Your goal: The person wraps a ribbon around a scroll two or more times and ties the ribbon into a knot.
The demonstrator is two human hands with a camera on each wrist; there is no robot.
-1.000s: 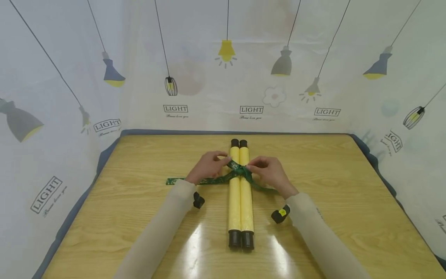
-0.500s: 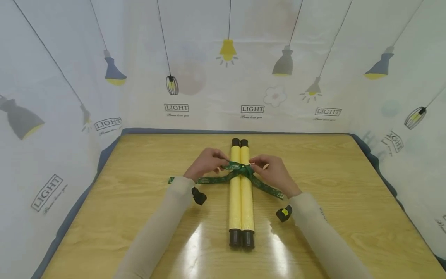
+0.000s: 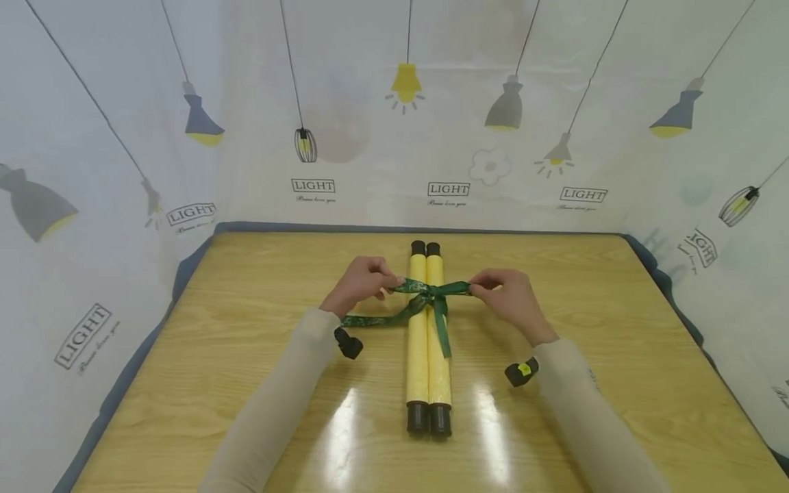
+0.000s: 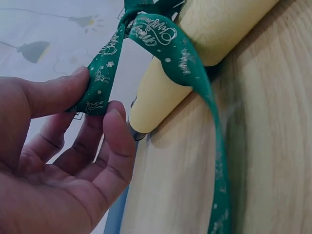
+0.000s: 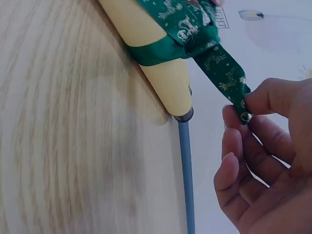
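Two yellow rods (image 3: 418, 363) with black end caps lie side by side on the table, pointing away from me. A green ribbon (image 3: 441, 322) with silvery print goes round their far half and is knotted on top. My left hand (image 3: 360, 282) pinches one loop of the ribbon between thumb and forefinger, left of the knot. To the right of the knot, my right hand (image 3: 508, 298) pinches another part of it, drawn out sideways. One tail hangs down over the right rod; another tail (image 4: 217, 161) trails to the left, beneath my left wrist.
The wooden table (image 3: 246, 383) extends on both sides of the rods. A pale sheet (image 3: 370, 157) printed with lamps stands round its back and sides. A black wrist camera (image 3: 348, 344) hangs at the left wrist, another camera (image 3: 521, 372) at the right.
My right hand has moved right, drawing a ribbon part out from the knot. The right tail swung in over the right rod. My left hand has shifted slightly left, still pinching its loop.
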